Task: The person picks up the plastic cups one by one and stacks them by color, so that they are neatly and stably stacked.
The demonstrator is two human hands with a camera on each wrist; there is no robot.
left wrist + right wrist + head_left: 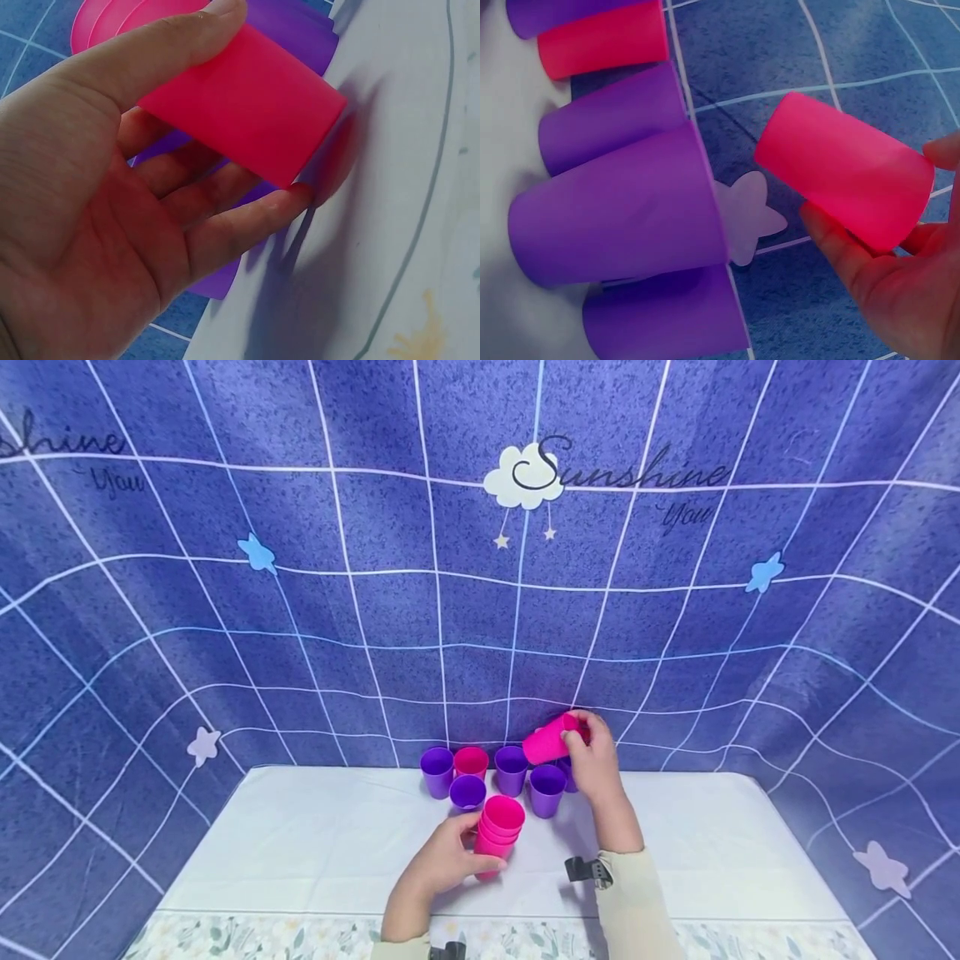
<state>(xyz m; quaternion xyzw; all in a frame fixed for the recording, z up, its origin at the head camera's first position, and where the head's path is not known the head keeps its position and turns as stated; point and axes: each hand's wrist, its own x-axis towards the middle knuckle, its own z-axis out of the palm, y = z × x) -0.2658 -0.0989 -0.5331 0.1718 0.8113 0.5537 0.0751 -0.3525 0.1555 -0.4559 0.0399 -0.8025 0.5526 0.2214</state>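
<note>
My left hand grips a stack of nested pink cups, thumb on the near side and fingers round the back. In the left wrist view the stack's lowest cup has its base just over the white surface. My right hand pinches a single pink cup by its rim end, tipped sideways in the air above the back row. Below it stand upright purple cups, one of them partly hidden by the right hand. The right wrist view shows the held cup apart from the purple cups.
Left of centre, more purple cups and a pink cup stand close together. A blue gridded curtain rises right behind them. The white tabletop meets a floral strip at the front.
</note>
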